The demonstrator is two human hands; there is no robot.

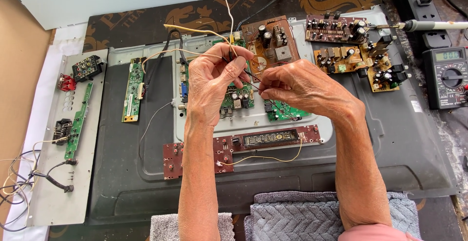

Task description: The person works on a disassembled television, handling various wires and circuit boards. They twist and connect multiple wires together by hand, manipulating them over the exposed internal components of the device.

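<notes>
Nearest the camera, 2 grey towels [312, 214] lie along the bottom edge, and both forearms rise from there over a dark back panel [390, 148] of a flat screen lying face down. Just beyond the wrists sits a long brown display board [243, 146], its long axis running left to right, with a thin yellow wire looping under it. Above it, the left hand [212, 82] is raised with fingers curled and thumb pressed toward the fingertips, pinching a bundle of thin wires [233, 50]. The bundle's long axis runs roughly up and away from the viewer, one pale strand leaving the frame at the top, others bending off to the left. The right hand [304, 87] is held level beside it, knuckles up, fingertips closed on thin dark strands [251, 84] that stretch between the 2 hands. The exact ends of those strands are hidden by the fingers, and how many there are is hard to tell. A green main board [236, 99] lies mostly hidden beneath the hands. Farther off are brown circuit boards [351, 50], a soldering iron [429, 25] pointing left, and a multimeter [447, 77] cut by the right edge.
</notes>
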